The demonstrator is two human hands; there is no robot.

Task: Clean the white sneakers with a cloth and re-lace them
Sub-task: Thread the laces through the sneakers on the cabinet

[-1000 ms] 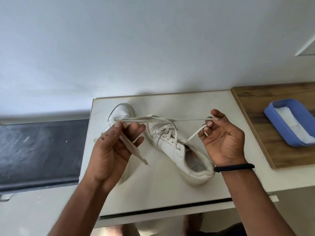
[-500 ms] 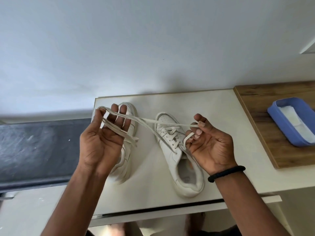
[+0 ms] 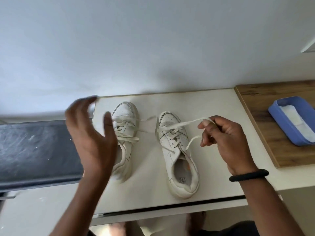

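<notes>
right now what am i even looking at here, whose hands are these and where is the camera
The picture comes from a wide-angle camera worn on a person's head, looking forward and down, so the two bare hands reaching in from the bottom are the wearer's own; no machine is involved.

On the white table stand two white sneakers, toes pointing away: the left sneaker and the right sneaker.

The right hand, with a black band on its wrist, pinches the lace of the right sneaker.

The left hand is open and blurred, holding nothing.

Farther right, a blue tray with something white inside sits on a wooden board.
</notes>
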